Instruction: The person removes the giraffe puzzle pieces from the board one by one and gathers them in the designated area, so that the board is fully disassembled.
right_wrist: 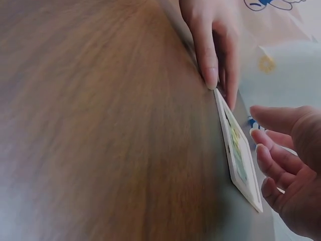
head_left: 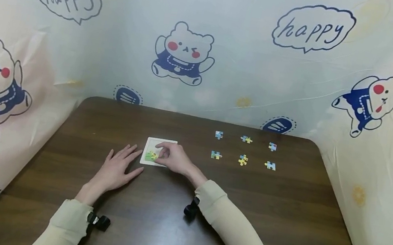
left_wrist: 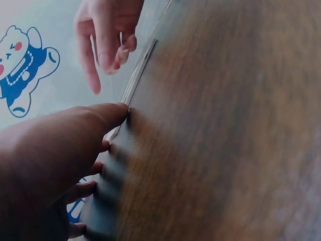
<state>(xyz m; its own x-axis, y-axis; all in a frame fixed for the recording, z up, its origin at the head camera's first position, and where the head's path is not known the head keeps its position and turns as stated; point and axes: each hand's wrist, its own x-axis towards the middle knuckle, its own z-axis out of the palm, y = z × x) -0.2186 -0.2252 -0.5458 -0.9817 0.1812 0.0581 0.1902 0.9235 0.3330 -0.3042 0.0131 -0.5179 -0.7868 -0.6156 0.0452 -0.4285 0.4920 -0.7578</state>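
A white square puzzle tray [head_left: 172, 141] lies on the table, with green and yellow puzzle pieces [head_left: 151, 156] fitted in its near left part. My left hand [head_left: 112, 173] rests on the tabletop with fingers spread; its thumb and fingertips touch the tray's left edge. Just over the tray hovers my right hand [head_left: 177, 159], thumb and index finger bent toward each other. In the right wrist view a gap shows between that thumb and the fingers of the right hand [right_wrist: 296, 165], and no piece is visible there. The hand covers the tray's right side in the head view.
To the right of the tray, several loose jigsaw pieces lie in two rows, among them a blue one [head_left: 219, 135], a yellow one [head_left: 242, 159] and a blue-and-yellow one [head_left: 270, 165]. A printed curtain [head_left: 234, 81] hangs behind the dark wooden table [head_left: 281, 223].
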